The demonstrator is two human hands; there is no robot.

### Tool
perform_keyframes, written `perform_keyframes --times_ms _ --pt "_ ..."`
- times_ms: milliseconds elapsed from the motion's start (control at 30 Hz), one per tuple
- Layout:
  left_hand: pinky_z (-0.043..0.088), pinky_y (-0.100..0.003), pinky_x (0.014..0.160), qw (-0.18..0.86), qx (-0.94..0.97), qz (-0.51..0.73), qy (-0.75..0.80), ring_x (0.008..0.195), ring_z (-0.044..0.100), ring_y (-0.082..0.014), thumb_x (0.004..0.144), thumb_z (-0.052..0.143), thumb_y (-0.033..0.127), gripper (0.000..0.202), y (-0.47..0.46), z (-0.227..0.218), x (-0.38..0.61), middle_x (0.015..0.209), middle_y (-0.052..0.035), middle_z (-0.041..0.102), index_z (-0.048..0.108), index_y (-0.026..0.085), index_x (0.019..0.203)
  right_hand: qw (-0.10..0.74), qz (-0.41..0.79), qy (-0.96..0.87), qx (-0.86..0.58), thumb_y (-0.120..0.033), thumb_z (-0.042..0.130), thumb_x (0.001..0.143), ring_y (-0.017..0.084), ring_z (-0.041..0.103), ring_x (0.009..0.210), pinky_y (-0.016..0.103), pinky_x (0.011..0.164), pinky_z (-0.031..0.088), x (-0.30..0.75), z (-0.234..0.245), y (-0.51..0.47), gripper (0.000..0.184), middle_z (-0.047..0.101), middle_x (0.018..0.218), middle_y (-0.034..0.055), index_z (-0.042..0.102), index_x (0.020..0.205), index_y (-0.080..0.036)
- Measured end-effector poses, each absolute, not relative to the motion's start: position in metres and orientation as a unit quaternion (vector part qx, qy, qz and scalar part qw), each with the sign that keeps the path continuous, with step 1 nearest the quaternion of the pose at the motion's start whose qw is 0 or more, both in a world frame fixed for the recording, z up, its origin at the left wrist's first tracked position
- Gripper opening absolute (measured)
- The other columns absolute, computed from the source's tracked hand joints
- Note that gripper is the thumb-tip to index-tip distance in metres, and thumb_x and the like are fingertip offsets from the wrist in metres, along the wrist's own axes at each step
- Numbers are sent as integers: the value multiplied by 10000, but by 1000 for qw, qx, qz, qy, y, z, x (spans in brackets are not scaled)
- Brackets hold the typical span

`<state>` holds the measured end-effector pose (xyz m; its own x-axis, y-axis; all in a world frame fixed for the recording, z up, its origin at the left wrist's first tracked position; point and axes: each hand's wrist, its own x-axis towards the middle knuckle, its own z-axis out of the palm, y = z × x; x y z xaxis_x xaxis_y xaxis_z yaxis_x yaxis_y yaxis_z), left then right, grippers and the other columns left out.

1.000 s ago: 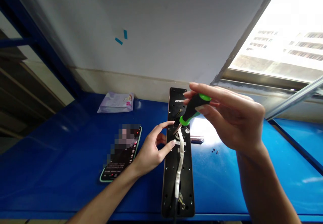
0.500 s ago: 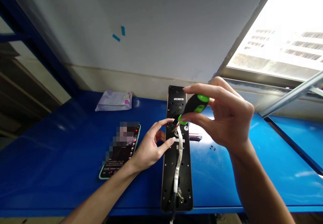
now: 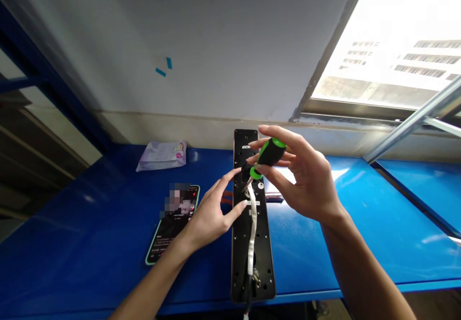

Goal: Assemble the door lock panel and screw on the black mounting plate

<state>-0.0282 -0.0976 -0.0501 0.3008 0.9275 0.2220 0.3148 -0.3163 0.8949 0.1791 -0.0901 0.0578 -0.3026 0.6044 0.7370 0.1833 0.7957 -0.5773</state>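
Note:
A long black panel (image 3: 260,252), looking like the back of an electronic door lock, stands on the blue table with its screw-holed face toward me. My left hand (image 3: 215,209) grips its left side, thumb and index finger resting on the face and the other fingers partly hidden behind the edge. Between the fingers of my right hand (image 3: 306,180) is a black and green screwdriver (image 3: 271,153), held tilted. Its tip reaches the panel's face between my left thumb and index finger, near a cable opening. A white-wrapped cable (image 3: 253,228) runs down the panel's middle.
Left of the panel lies a phone (image 3: 180,219) with its screen lit. A pale printed pouch (image 3: 162,156) rests farther back by the wall. Beyond my right hand are a window (image 3: 382,60) and a metal bar (image 3: 414,118). The blue table (image 3: 306,262) has a front edge near me.
The view has shifted slightly. My right hand and the screwdriver have shifted a little left in view, and its other fingers now reach over the panel. My left hand keeps its grip.

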Motion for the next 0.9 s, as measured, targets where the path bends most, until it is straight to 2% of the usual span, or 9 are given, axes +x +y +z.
perform_keyframes --times_ms 67,133,233,333,400,467,533,667,900 --pt "565 -485 1089 295 731 406 463 1335 606 -315 972 671 365 579 -99 -40 -30 1576 -106 507 501 304 1522 596 173 -746 -242 -76 768 876 214 805 987 381 845 716 186 58 -96 599 780 1167 23 636 1407 -319" --pt "500 -514 1163 201 737 440 471 1418 533 -327 990 616 323 407 -101 -25 -26 1530 -109 537 615 255 1391 667 108 -695 -245 -75 794 851 231 803 991 389 814 721 198 61 -102 569 777 1110 15 677 1347 -330" --pt "542 -435 1107 142 785 445 408 1241 656 -262 994 589 259 301 -100 2 -7 1323 -86 683 670 224 1282 715 9 -637 -289 -110 822 835 247 783 1038 400 805 714 226 64 -110 523 741 1157 18 709 1285 -350" --pt "578 -371 1016 147 851 375 337 1118 713 -230 1019 565 243 237 -93 25 28 1198 -70 750 721 206 1193 658 -50 -646 -383 -187 857 817 233 790 933 388 745 705 260 58 -116 505 764 1095 15 707 1277 -332" --pt "588 -387 961 140 910 240 306 1070 732 -246 1033 550 228 281 -85 33 56 1185 -79 765 723 200 1252 590 -77 -667 -447 -220 837 837 210 788 842 365 707 699 279 48 -119 461 794 1025 11 705 1271 -301" --pt "592 -404 866 94 949 108 280 980 745 -274 1022 548 184 276 -77 32 84 1112 -87 778 748 203 1211 549 -93 -679 -479 -233 802 861 182 776 790 323 669 693 294 34 -122 392 807 1023 22 713 1241 -269" --pt "580 -374 821 67 963 22 260 941 748 -270 993 544 112 278 -70 23 107 1046 -88 776 770 200 1130 538 -87 -681 -490 -243 773 880 161 762 757 290 642 686 303 21 -124 346 807 1001 24 715 1221 -251" --pt "557 -346 778 45 968 -15 245 921 740 -272 925 549 24 304 -60 -3 130 1019 -103 764 777 180 1051 554 -51 -664 -500 -248 760 893 158 764 762 275 634 680 308 1 -128 326 796 944 12 704 1214 -249" --pt "546 -347 790 54 970 -4 236 943 730 -263 948 596 92 222 -55 -17 120 1050 -104 756 791 188 989 613 0 -625 -484 -248 807 864 167 784 806 292 678 682 302 -14 -126 362 793 959 5 688 1206 -254"
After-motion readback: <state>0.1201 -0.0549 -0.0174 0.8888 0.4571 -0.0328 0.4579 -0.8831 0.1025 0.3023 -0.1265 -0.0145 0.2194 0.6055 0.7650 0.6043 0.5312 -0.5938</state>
